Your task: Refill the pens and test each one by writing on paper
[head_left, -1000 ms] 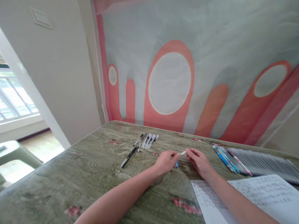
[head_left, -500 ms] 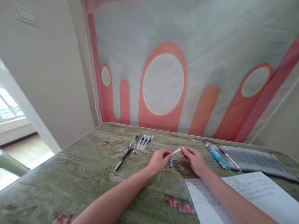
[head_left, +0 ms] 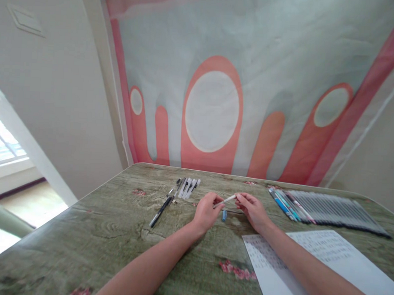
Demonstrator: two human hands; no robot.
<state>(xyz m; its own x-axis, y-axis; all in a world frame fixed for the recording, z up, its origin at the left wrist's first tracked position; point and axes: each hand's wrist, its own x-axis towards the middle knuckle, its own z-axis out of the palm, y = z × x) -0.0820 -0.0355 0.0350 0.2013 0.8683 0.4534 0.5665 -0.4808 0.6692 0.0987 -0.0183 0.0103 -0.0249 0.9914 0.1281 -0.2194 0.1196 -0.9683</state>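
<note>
A slim white pen [head_left: 227, 200] is held just above the table between both hands, lying at a slant. My left hand [head_left: 207, 211] pinches its near end with thumb and fingers. At the other end, the fingertips of my right hand [head_left: 251, 209] close on the tip. Whether anything small sits between those right fingertips is too small to tell. A blue pen cap [head_left: 224, 215] lies on the table below the white pen, beside my left fingers. My right forearm passes over a sheet of handwritten paper [head_left: 352, 275].
On the wood-patterned table [head_left: 120, 249], a black pen [head_left: 160, 212] lies left of my hands. Several clear caps [head_left: 188, 188] and thin pen parts lie behind it. To the right are several coloured pens [head_left: 285, 206] beside a long row of grey-black pens [head_left: 340, 212].
The white pen has shifted slightly left, and more of it shows along my left fingers. The blue cap is less covered by my left hand. The whole view has moved a little.
</note>
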